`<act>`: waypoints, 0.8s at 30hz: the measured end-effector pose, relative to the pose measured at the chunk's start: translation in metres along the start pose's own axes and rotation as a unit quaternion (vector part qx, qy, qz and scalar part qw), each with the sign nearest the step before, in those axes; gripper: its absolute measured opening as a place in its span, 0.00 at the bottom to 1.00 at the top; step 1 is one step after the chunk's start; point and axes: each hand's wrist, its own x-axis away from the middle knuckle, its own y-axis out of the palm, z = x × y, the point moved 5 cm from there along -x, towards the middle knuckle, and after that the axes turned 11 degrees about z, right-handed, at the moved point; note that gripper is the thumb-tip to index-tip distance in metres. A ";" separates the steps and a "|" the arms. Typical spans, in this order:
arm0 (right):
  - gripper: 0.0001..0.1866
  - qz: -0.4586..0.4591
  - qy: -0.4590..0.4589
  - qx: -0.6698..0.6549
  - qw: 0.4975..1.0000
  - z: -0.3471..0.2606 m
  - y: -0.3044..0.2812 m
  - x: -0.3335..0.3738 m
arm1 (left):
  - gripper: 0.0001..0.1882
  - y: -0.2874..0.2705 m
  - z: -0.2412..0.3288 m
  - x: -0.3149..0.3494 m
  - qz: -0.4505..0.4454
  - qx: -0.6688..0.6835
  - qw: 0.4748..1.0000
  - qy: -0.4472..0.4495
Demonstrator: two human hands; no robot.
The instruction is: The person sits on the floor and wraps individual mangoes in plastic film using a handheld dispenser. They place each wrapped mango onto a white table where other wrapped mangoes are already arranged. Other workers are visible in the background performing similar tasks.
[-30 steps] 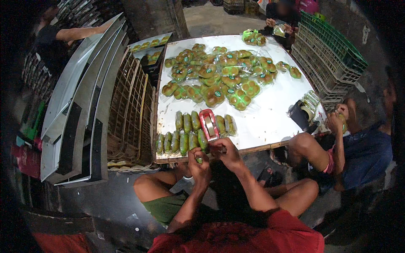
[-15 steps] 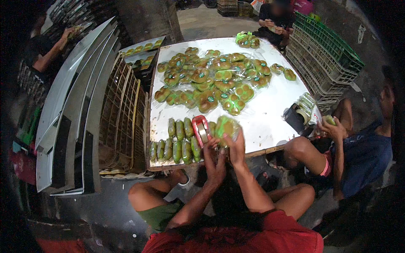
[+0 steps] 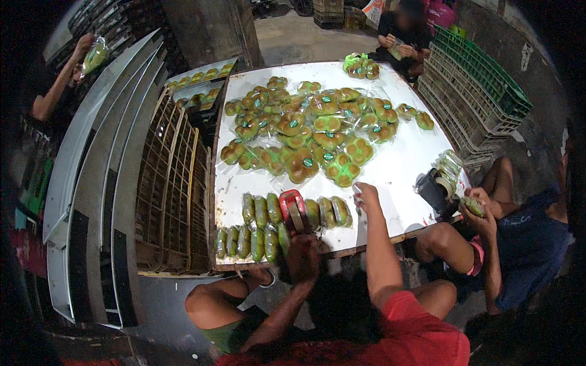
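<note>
A red tape dispenser stands near the table's front edge, with rows of bagged long green rolls to its left. Three more bagged rolls lie just right of it. My left hand is at the dispenser's near end, dark and blurred, its fingers hard to make out. Further right, over the white tabletop, my right hand has its fingers drawn together, a small pale bit at the tips that I cannot identify. Beyond it lies a heap of bagged round green-brown buns.
Crates and upright metal trays line the left side. Stacked crates stand right of the table. At the right edge a black container sits near a person holding a bagged roll. Other people handle packages farther off.
The bagged green bun package has left my right hand, which has moved right. My left hand has drawn back toward me. Three rolls now show right of the dispenser. The view has shifted slightly.
</note>
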 end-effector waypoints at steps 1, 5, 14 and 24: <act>0.17 -0.029 -0.084 0.010 0.996 -0.016 0.008 0.005 | 0.11 0.000 0.001 -0.001 -0.008 -0.001 1.000 0.013; 0.15 -0.166 -0.330 0.074 0.926 -0.084 0.061 0.136 | 0.14 -0.021 0.011 -0.014 -0.012 -0.069 0.997 0.031; 0.20 -0.197 -0.328 -0.025 0.923 -0.106 0.002 0.339 | 0.29 -0.060 0.050 -0.027 -0.054 0.130 0.987 -0.073; 0.09 -0.195 -0.469 0.135 0.851 -0.005 0.025 0.342 | 0.17 -0.098 0.024 0.019 -0.204 0.084 0.928 -0.302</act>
